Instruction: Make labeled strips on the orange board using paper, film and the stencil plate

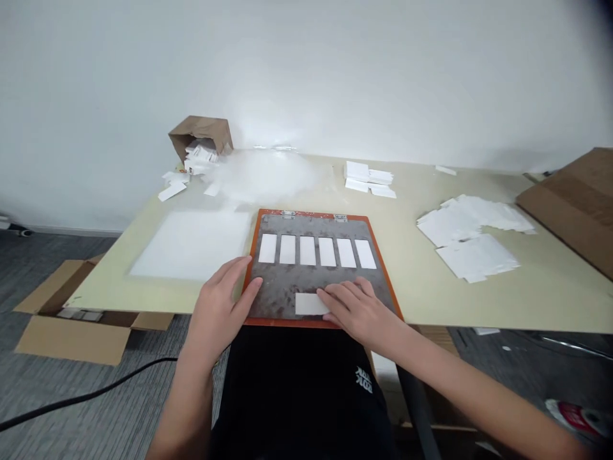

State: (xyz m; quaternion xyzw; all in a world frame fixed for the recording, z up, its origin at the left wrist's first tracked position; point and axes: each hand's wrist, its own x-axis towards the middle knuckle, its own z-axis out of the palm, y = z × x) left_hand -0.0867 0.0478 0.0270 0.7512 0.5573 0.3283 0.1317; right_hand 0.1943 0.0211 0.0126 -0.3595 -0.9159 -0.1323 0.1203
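Note:
A grey metal plate [278, 287] with an orange border lies at the table's front edge, two small hinges along its far side. White card shows in its row of several rectangular windows. My left hand [218, 303] rests on the plate's left edge, fingers stretched out and thumb apart on the metal. Near the front of the plate, my right hand [357, 310] has its fingers closed on the right end of a white card strip [309, 304], which lies flat or nearly flat on the metal. The fingers hide that end of the strip.
A white sheet [191, 246] and clear plastic film [268, 176] lie left and behind. White pieces spill from a small cardboard box [220, 131]. Stacked strips [368, 179] stand at the back, white cards [474, 236] and a large box [575, 198] at right. An open carton [71, 338] sits on the floor.

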